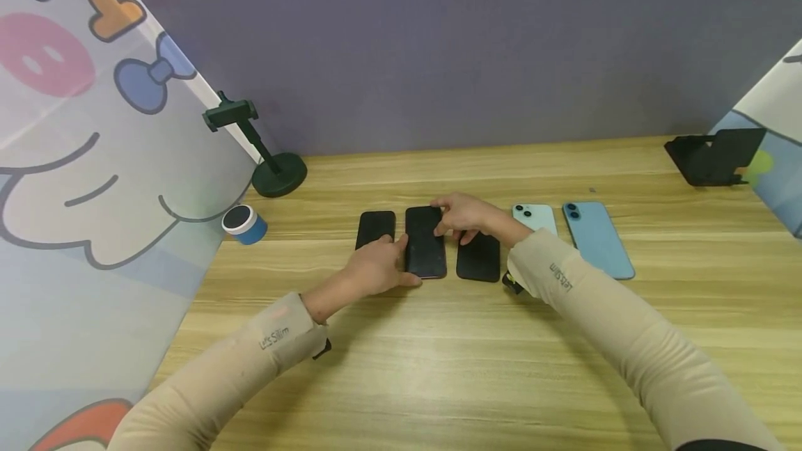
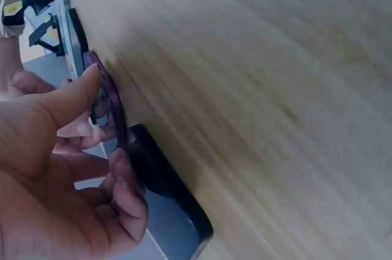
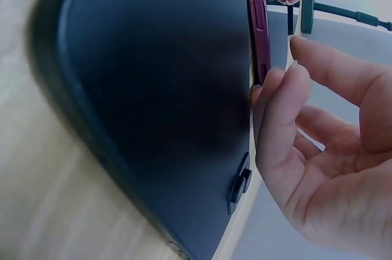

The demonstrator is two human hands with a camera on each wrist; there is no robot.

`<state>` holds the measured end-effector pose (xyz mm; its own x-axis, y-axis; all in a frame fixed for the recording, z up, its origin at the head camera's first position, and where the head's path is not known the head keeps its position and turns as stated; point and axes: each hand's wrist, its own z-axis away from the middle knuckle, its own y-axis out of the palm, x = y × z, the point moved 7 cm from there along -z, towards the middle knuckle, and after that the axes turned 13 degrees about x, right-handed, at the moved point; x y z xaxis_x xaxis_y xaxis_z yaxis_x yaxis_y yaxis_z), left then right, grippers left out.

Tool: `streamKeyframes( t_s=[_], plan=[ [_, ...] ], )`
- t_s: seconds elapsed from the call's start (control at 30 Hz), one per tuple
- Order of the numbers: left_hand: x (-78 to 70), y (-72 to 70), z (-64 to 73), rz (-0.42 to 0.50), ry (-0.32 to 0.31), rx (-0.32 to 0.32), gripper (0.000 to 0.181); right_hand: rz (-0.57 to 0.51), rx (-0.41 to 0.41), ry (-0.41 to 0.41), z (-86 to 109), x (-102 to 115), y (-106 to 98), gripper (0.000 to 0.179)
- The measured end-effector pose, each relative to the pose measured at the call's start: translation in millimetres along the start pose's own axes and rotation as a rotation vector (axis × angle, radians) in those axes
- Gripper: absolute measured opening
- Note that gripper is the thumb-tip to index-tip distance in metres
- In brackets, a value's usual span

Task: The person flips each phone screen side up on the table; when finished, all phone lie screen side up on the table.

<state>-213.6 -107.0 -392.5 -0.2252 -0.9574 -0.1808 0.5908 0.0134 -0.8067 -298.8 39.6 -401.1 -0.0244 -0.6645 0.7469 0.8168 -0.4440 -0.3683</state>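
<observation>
A dark-screened smartphone with a purple frame lies face up in the middle of a row of phones. My left hand holds it at the lower left, thumb at the bottom edge and a finger along the side. At the top right, the fingers of my right hand grip the same phone's edge. To its left is a black phone, its lower part hidden by my left hand. Another black phone lies to the right, partly under my right hand. The purple frame shows in the left wrist view.
A white phone, partly behind the right sleeve, and a blue phone lie camera-side up at right. A dark green phone stand and a blue-and-white jar stand at left. A black folding stand sits back right, near the walls.
</observation>
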Motion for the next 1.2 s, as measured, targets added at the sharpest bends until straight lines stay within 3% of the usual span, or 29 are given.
streamKeyframes(
  t_s=[0.27,1.2],
  plan=[
    [0.8,1.6,-3.7,-0.046,-0.022,-0.027,0.096,-0.011,0.015,-0.014,1.0,0.8,-0.8,0.075],
    [1.0,1.3,-5.8,-0.046,-0.012,-0.026,0.097,-0.034,0.021,-0.029,3.4,-2.8,-4.0,0.07]
  ],
)
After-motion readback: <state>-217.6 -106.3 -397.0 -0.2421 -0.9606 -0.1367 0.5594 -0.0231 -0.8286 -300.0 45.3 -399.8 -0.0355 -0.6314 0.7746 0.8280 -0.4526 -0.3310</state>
